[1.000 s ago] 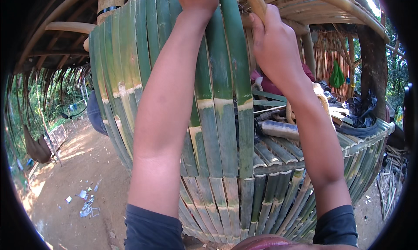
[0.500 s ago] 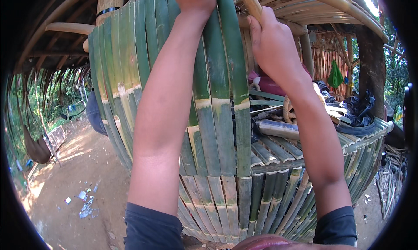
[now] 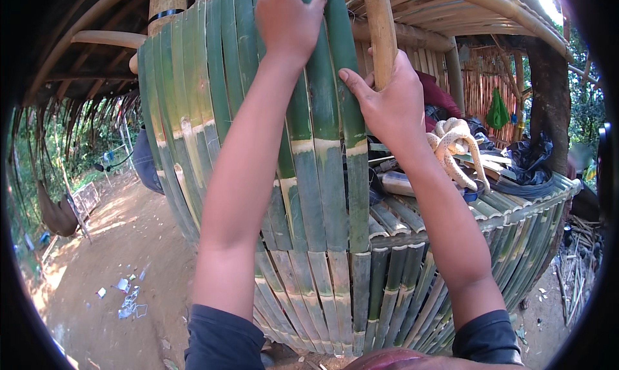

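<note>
A curved wall of upright green bamboo slats (image 3: 222,60) stands in front of me. My left hand (image 3: 287,22) lies against its upper part, thumb stretched out to the right over a slat; its fingertips pass out of the picture at the top. Just right of the wall's edge, my right hand (image 3: 396,106) is closed round the lower end of a wooden stick (image 3: 379,31), which runs up out of view. The right thumb touches the edge of the outermost bamboo slat (image 3: 352,112). Most of that hand's other fingers are hidden.
To the right, a bamboo-slat shelf (image 3: 487,209) bears a coiled rope (image 3: 454,144), a black plastic bag (image 3: 535,154) and other items. A green bag (image 3: 497,109) hangs farther back. Litter (image 3: 129,299) lies on the dirt ground (image 3: 84,267) at the left.
My left hand has come down into view from the top edge. My right hand has moved lower, and the stick, slanted before, now stands nearly upright. More of the rope shows.
</note>
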`<action>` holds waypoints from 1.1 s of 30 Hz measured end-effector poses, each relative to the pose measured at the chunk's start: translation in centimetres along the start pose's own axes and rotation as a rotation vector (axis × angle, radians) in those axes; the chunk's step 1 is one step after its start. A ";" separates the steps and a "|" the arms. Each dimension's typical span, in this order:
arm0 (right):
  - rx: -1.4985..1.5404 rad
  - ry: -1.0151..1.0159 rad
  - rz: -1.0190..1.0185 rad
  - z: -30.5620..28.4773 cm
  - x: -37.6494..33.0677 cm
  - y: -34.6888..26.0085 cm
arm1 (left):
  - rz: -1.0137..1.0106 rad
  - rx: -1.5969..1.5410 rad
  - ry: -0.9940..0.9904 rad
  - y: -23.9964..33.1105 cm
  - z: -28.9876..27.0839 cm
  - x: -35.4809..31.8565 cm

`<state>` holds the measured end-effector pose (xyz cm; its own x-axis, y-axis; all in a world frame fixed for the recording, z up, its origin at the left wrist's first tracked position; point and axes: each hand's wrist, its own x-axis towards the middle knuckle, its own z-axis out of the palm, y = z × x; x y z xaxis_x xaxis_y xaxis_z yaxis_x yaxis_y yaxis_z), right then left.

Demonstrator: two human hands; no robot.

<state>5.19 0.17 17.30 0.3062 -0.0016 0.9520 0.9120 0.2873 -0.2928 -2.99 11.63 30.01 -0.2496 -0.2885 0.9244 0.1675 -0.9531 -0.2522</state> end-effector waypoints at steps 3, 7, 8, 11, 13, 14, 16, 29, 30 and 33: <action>0.021 0.026 -0.036 0.4 -0.1 0.2 | 0.002 0.118 -0.068 0.8 -1.9 -3.3; 0.018 0.076 -0.096 0.7 -0.3 0.6 | 0.070 0.107 -0.110 2.4 -2.1 -8.1; 0.021 0.092 -0.123 0.9 -0.3 0.8 | 0.063 0.099 -0.160 2.6 -2.0 -8.9; 0.018 0.091 -0.049 1.2 -0.4 0.6 | 0.101 0.193 -0.190 2.3 -1.5 -9.7; 0.016 0.082 -0.043 1.2 -0.4 0.6 | 0.109 0.198 -0.196 2.4 -1.5 -9.6; 0.014 0.075 -0.039 1.2 -0.5 0.6 | 0.104 0.195 -0.207 2.5 -1.7 -9.7; 0.027 0.077 -0.081 1.3 -0.6 0.6 | 0.110 0.212 -0.235 2.5 -1.9 -9.8; -0.123 0.122 -0.354 -0.6 1.8 1.3 | 0.186 0.379 -0.281 3.0 -2.3 -10.0; -0.144 0.083 -0.320 -0.7 2.1 1.3 | 0.189 0.384 -0.283 3.0 -2.3 -10.0; -0.195 0.006 -0.252 -1.3 2.8 1.3 | 0.187 0.403 -0.292 3.1 -2.3 -9.9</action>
<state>7.56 -0.71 19.51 0.0648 -0.0548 0.9964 0.9943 0.0883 -0.0599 -2.24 11.35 19.44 0.0860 -0.3578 0.9298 0.5511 -0.7604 -0.3436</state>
